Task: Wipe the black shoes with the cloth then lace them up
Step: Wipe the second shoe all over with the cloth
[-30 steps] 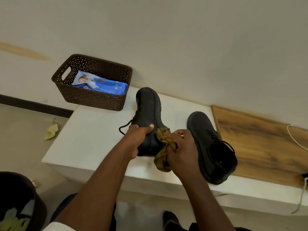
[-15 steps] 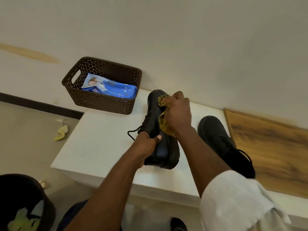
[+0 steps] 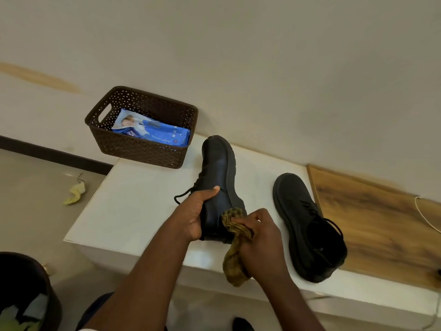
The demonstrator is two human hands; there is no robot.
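The left hand [image 3: 193, 216] grips the tipped black shoe [image 3: 218, 177]; at its four o'clock, the right hand [image 3: 260, 237] clutches the cloth [image 3: 235, 247] against the heel.

A white worktop [image 3: 133, 201] is standing against the wall, carrying a brown perforated basket [image 3: 133, 149] at its far left corner. One black shoe [image 3: 218, 168] is sitting tipped on its side near the middle, and a second black shoe [image 3: 307, 225] is resting upright to its right. A wooden board [image 3: 372, 225] is lying along the right end.
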